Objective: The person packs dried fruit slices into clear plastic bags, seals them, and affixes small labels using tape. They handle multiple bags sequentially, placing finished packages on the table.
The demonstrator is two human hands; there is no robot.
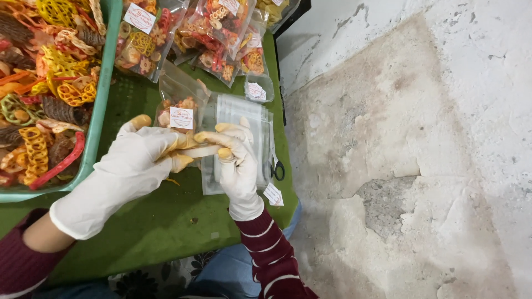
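Head cam, looking straight down. Both hands wear white latex gloves with yellow-stained fingertips. The left hand [133,160] and right hand [235,160] meet in the middle, fingers pinched together along the edge of a small clear plastic bag with a round white label [180,113], partly filled with colourful ring-shaped fried snacks. The bag sits just above the fingers, over the green cloth-covered table [160,221].

Right under the right hand is a stack of empty clear plastic bags [244,116], and a pair of small black scissors [277,170] lies just beside it at the table edge. Far left is a teal plastic tray [100,111] heaped with loose snacks. Filled, labelled packets [210,39] are piled along the top. Right side is a patchy concrete floor [415,166].
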